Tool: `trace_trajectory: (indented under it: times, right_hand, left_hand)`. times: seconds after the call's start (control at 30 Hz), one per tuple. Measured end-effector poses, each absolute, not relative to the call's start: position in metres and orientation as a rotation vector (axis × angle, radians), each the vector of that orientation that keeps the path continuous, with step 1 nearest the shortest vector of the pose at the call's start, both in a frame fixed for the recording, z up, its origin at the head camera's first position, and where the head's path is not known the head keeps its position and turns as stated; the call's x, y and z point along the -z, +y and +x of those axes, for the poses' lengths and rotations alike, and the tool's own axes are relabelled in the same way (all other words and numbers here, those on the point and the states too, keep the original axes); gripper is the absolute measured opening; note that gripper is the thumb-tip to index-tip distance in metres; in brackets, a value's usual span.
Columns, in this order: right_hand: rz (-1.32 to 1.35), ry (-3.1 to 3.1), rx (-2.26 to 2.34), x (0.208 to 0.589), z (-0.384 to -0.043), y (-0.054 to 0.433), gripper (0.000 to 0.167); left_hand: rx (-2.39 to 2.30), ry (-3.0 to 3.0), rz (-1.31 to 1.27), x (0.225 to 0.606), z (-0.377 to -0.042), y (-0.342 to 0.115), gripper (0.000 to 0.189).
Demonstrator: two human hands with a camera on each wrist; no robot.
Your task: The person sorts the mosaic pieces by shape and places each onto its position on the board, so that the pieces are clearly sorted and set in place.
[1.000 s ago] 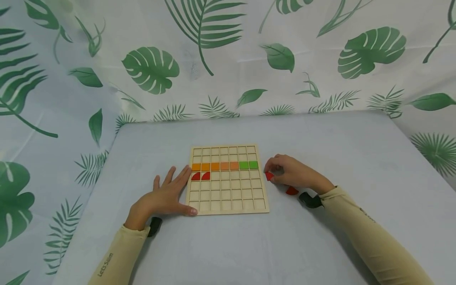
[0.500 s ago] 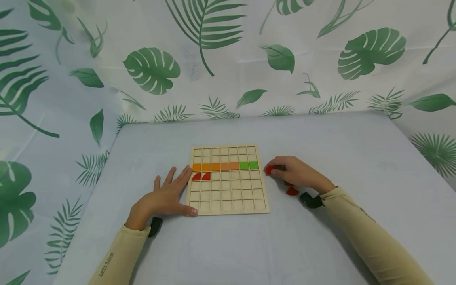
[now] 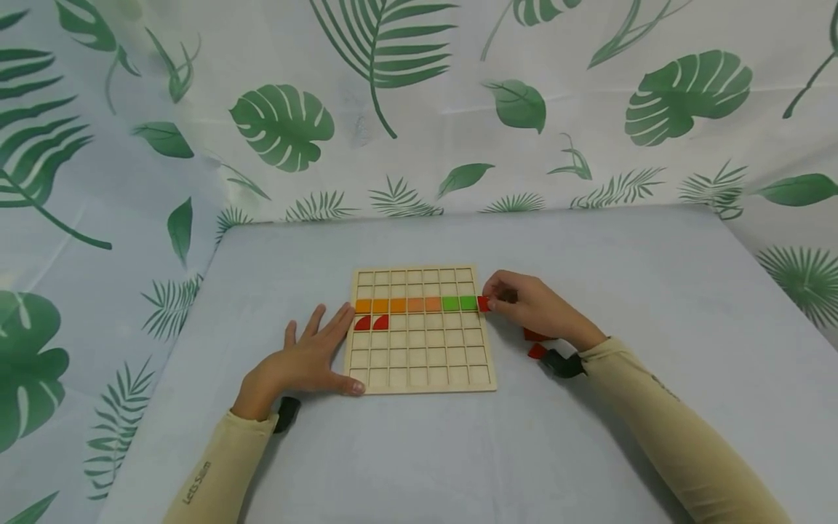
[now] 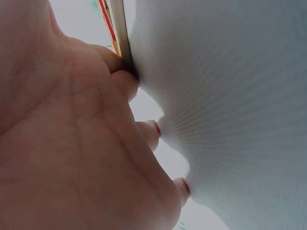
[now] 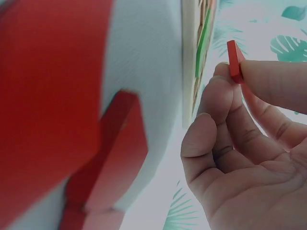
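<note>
My right hand (image 3: 533, 304) pinches a small red tile (image 3: 484, 303) between thumb and fingers, at the right edge of a square wooden grid board (image 3: 425, 356). In the right wrist view the pinched tile (image 5: 235, 62) is seen edge-on, apart from the board. My left hand (image 3: 301, 364) lies spread at the board's left side, its thumb on the near left corner and index fingertip by the left edge. One row holds orange (image 3: 381, 306), peach (image 3: 424, 305) and green tiles (image 3: 460, 303). Two red quarter-round tiles (image 3: 371, 322) sit below that row's left end.
Loose red tiles (image 3: 537, 351) lie on the table under the right wrist; they loom large (image 5: 122, 153) in the right wrist view. A dark wrist camera (image 3: 564, 364) hangs close to them. Behind the pale table (image 3: 419, 451) stands a leaf-print cloth (image 3: 419, 109).
My right hand has turned the red tile in its fingers and brought it up and left to the board's right edge. The left hand stays in place.
</note>
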State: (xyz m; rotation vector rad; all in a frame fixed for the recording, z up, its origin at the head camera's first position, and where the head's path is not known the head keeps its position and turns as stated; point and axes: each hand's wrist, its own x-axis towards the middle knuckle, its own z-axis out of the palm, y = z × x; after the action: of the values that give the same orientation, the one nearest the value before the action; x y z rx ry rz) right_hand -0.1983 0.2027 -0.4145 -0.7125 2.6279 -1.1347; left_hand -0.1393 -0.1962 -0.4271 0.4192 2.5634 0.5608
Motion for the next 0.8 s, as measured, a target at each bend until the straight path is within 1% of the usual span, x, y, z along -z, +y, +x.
trace_trajectory:
  times: [0.13,0.37,0.8]
  right_hand:
    - [-0.715,2.589,1.173,0.414,-0.200,0.195,0.007]
    - [-0.798,2.534,1.231,0.414,-0.203,0.180,0.011]
    - [-0.832,2.484,1.294,0.412,-0.203,0.155,0.015]
  left_hand:
    - [-0.547,2.570,0.417,0.426,-0.140,-0.195,0.135]
    - [-0.540,2.576,0.413,0.427,-0.139,-0.195,0.135]
    - [-0.530,2.573,0.406,0.426,-0.139,-0.195,0.135]
